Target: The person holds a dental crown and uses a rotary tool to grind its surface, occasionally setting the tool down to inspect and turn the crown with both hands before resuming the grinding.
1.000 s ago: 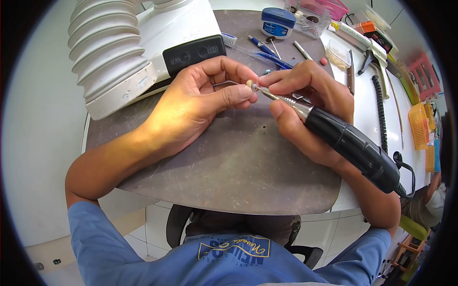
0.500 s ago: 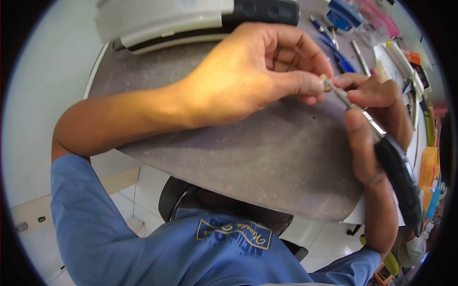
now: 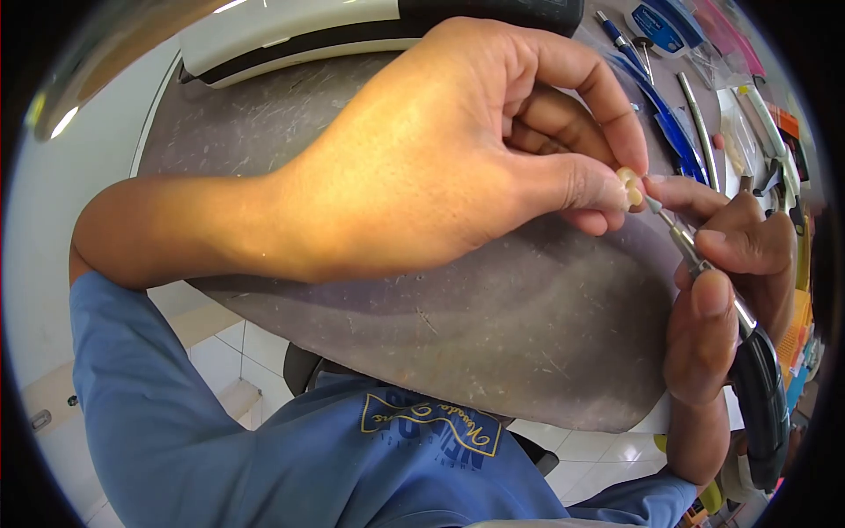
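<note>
Between the thumb and fingertips of my left hand [image 3: 493,158] is a small cream-coloured dental crown piece [image 3: 630,187] with rounded, tooth-like lobes. My right hand [image 3: 726,264] is closed round a rotary handpiece [image 3: 759,392], which has a silver front and a thick black rear body. A small pale grey conical tip [image 3: 653,204] on the handpiece points up and left, right at the edge of the crown piece. My right index finger reaches close to the left fingertips. Both hands are above the brown, scratched tabletop [image 3: 422,326].
Behind my left hand stands a white and black device [image 3: 308,44]. At the back right lie a blue case [image 3: 660,26], a pen [image 3: 612,28], blue strips [image 3: 673,132] and a metal rod [image 3: 700,128]. Orange and yellow items [image 3: 797,317] line the right side.
Both hands appear larger and shifted right and down in the view, as the background has shifted too. The crown piece shows more clearly; the handpiece stays beside it, with both grips kept.
</note>
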`<move>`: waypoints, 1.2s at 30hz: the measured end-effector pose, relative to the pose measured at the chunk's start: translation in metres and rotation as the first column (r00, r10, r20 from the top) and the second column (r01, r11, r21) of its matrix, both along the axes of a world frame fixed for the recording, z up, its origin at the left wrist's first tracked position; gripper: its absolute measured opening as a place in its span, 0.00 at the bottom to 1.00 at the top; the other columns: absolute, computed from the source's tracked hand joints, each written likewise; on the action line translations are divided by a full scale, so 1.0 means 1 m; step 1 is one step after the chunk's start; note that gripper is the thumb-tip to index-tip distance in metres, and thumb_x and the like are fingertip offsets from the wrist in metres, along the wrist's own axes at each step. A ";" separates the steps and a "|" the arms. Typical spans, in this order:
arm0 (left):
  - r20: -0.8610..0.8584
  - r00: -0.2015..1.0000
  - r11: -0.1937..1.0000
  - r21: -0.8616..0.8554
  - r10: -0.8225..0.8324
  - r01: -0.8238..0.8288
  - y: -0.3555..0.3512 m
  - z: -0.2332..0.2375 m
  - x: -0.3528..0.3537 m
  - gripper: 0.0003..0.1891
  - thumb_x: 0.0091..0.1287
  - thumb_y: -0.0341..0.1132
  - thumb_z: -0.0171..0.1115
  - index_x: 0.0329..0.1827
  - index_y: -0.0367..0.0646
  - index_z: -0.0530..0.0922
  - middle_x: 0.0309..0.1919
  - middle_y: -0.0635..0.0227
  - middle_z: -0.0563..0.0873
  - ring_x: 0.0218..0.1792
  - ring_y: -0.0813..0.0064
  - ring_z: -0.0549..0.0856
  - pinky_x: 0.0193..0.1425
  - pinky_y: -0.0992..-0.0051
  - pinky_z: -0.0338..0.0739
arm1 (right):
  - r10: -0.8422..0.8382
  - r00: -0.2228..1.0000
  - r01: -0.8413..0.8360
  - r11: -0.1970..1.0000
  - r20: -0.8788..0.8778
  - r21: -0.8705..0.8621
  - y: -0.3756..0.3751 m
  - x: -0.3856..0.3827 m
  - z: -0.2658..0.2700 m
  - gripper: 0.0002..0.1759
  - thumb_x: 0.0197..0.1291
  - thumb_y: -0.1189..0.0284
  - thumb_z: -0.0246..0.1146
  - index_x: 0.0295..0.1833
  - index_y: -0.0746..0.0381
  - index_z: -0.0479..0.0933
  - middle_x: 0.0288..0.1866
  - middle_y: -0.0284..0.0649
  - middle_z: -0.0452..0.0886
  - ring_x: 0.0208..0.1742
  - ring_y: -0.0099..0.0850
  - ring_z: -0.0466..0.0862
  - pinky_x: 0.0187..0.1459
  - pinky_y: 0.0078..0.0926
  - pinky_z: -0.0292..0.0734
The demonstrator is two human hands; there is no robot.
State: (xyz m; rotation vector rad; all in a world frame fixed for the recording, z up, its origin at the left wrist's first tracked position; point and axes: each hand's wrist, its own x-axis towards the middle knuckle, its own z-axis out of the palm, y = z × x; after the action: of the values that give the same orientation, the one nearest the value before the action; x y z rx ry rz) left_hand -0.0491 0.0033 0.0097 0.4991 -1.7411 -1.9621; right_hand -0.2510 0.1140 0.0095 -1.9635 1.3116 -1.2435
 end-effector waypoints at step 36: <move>-0.017 0.995 0.995 -0.041 -0.094 0.093 -0.004 -0.016 0.001 0.07 0.67 0.26 0.63 0.46 0.36 0.77 0.41 0.66 0.85 0.44 0.82 0.84 0.51 0.80 0.80 | -0.061 0.997 0.061 0.998 -0.041 0.003 0.002 0.011 -0.003 0.17 0.65 0.60 0.62 0.42 0.63 0.68 0.30 0.40 0.71 0.48 0.42 0.81 0.57 0.45 0.73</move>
State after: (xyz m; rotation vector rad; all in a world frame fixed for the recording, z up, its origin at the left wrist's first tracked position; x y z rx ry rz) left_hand -0.0482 -0.0006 -0.0058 0.3906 -1.8180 -1.9847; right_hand -0.2401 0.1158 0.0069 -1.9691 1.4035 -1.2331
